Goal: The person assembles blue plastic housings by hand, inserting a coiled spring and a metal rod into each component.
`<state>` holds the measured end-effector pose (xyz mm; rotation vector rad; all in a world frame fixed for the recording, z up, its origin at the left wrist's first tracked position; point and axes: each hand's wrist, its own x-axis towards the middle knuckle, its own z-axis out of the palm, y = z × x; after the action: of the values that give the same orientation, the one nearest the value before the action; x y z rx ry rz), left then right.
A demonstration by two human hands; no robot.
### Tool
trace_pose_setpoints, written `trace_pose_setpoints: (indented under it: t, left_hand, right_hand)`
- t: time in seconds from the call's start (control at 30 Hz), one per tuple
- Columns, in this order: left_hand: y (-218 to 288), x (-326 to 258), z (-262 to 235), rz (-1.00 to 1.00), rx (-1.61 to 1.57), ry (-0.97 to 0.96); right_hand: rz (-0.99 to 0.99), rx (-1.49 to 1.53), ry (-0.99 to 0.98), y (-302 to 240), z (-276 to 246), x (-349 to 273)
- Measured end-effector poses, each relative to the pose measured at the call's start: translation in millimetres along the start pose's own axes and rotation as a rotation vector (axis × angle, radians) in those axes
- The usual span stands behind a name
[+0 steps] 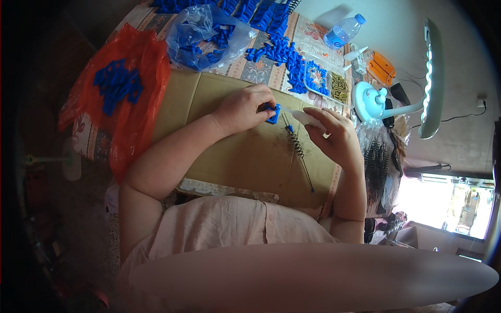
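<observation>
My left hand (244, 108) pinches a small blue plastic part (272, 112) over a sheet of brown cardboard (235, 151). My right hand (334, 134) holds a white tool (305, 118) whose tip points at the blue part. Just below the part, a thin rod with a dark coil spring (297, 148) on it lies on the cardboard between my hands. Both forearms come in from below, the fingers of each hand curled around what they hold.
Heaps of blue plastic parts (282, 52) lie at the table's far side, more in a clear bag (201, 36) and on a red bag (125, 83). A tray of brass pieces (339, 87), a water bottle (343, 31), a desk lamp (430, 78) and a pile of black springs (377, 167) stand right.
</observation>
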<state>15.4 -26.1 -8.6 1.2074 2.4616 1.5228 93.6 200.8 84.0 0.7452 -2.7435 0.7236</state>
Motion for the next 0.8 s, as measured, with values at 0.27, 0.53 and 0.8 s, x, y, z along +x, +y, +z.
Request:
trace_pose_setpoints:
  t: [0.27, 0.53, 0.8]
  left_hand:
    - [1.4, -0.2, -0.3, -0.006, -0.003, 0.004]
    - [-0.7, 0.1, 0.5, 0.011, 0.004, 0.008]
    - [0.2, 0.1, 0.0, 0.002, 0.015, 0.006]
  right_hand:
    - [0.034, 0.018, -0.013, -1.6, -2.6, -0.7]
    - [0.000, 0.007, -0.010, -0.4, 1.3, 0.4]
    - [0.029, 0.038, 0.007, -1.1, -1.0, -0.8]
